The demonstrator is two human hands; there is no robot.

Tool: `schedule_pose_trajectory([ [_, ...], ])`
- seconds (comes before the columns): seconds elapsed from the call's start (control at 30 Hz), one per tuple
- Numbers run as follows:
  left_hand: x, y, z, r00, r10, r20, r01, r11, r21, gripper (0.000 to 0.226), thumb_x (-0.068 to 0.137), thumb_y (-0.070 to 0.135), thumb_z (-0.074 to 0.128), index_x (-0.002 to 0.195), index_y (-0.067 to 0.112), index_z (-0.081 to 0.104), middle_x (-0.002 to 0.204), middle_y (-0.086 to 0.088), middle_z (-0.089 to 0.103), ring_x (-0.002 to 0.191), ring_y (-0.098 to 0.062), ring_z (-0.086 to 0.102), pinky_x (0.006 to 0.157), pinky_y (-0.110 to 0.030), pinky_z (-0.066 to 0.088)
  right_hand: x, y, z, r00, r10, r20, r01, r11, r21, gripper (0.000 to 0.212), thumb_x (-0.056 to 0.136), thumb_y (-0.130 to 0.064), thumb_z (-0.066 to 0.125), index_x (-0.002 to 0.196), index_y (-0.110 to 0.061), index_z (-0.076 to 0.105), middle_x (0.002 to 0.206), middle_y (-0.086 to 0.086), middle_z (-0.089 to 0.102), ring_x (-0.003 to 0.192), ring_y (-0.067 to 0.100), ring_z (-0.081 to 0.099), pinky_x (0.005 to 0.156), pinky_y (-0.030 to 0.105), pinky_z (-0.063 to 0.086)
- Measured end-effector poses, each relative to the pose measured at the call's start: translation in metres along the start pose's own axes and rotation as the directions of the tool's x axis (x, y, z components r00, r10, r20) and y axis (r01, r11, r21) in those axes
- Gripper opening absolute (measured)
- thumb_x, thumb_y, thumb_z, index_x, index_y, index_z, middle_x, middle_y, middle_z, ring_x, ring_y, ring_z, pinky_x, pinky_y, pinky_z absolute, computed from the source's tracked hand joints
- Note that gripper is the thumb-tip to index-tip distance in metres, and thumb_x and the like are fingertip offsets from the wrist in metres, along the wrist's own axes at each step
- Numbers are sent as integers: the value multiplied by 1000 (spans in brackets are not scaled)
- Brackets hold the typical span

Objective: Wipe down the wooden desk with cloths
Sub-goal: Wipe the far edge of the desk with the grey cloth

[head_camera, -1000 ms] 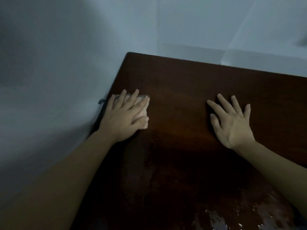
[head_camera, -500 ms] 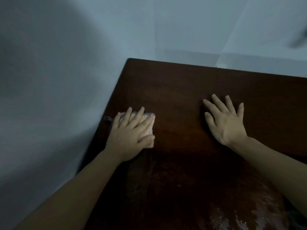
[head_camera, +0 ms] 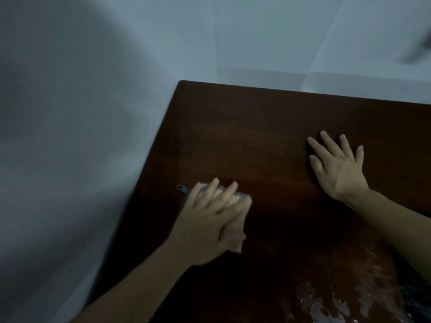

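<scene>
Dim, bluish light. Pale tiled floor lies beyond the desk's far edge, faint grout lines crossing it. Left of the desk, a broad soft shadow. Upper right of the desk, a dark blurred shape, unidentifiable.

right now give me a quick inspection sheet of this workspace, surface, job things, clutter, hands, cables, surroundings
surface: dark brown wooden desk, glossy; pale wet-looking patches at its near right part
job's things: one pale pink cloth with a grey edge, flat on the desk near its left edge
clutter: nothing seen
hands: left hand presses flat on the cloth, blurred; right hand rests flat on the bare wood, fingers spread
cables: nothing seen
surroundings: plain grey-white walls behind and to the left; dim light
</scene>
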State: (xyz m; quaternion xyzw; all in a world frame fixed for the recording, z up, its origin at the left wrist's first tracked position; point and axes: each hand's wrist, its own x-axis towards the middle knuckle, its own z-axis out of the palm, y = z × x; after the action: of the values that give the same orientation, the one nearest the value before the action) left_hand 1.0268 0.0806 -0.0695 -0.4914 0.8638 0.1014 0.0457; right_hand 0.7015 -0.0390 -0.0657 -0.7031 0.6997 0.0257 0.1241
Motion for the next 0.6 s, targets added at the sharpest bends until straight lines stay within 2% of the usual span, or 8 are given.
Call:
schedule_pose_trajectory([
  [0.13, 55, -20, -11, 969, -247, -13, 246, 969, -22, 69, 95, 76, 7, 156, 50, -11, 169, 10, -14, 155, -25, -16, 122, -50, -13, 0, 4, 3, 1000, -9, -30, 9, 1000, -1, 58, 104, -52, 16, 160, -38, 19, 170, -3, 7, 156, 34, -5, 121, 63, -6],
  [0.3, 85, -5, -17, 945, -328, -5, 327, 944, -47, 70, 97, 71, 13, 159, 45, -7, 169, 6, -15, 154, -28, -20, 122, -55, -13, 1, 4, 5, 999, -20, -31, 21, 1000, 8, 56, 105, -51, 18, 160, -38, 19, 170, -3, 7, 156, 34, -5, 120, 63, -7],
  [0.37, 75, 14, -19, 964, -267, 9, 267, 961, -68, 69, 98, 70, 15, 159, 46, -8, 169, 8, -17, 154, -27, -22, 121, -53, -16, 1, 4, 3, 999, -22, -35, 22, 1000, 9, 55, 106, -50, 18, 160, -38, 19, 170, -3, 6, 156, 34, -5, 120, 63, -7],
  [0.47, 45, 49, -10, 997, -70, 18, 72, 993, -94, 69, 100, 71, 20, 159, 47, -5, 169, 9, -14, 155, -27, -19, 120, -50, -18, 0, 3, 1, 999, -29, -22, 29, 1000, 10, 57, 105, -51, 17, 160, -39, 18, 170, -3, 5, 156, 35, -6, 120, 63, -7],
  [0.53, 24, 65, 0, 999, 35, 39, -33, 998, -56, 68, 101, 70, 23, 161, 43, 4, 170, 5, -3, 156, -30, -10, 123, -53, -10, 0, 4, 2, 999, -36, -23, 36, 999, 4, 58, 104, -52, 16, 160, -38, 18, 170, -3, 6, 155, 35, -5, 121, 64, -6],
  [0.6, 19, 66, 4, 997, 63, 34, -62, 998, -34, 68, 101, 71, 24, 161, 42, 11, 171, 5, 5, 157, -30, -3, 123, -53, -4, 0, 5, 2, 999, -36, -21, 36, 999, 1, 59, 103, -52, 16, 160, -38, 17, 170, -3, 6, 155, 35, -5, 121, 64, -5],
])
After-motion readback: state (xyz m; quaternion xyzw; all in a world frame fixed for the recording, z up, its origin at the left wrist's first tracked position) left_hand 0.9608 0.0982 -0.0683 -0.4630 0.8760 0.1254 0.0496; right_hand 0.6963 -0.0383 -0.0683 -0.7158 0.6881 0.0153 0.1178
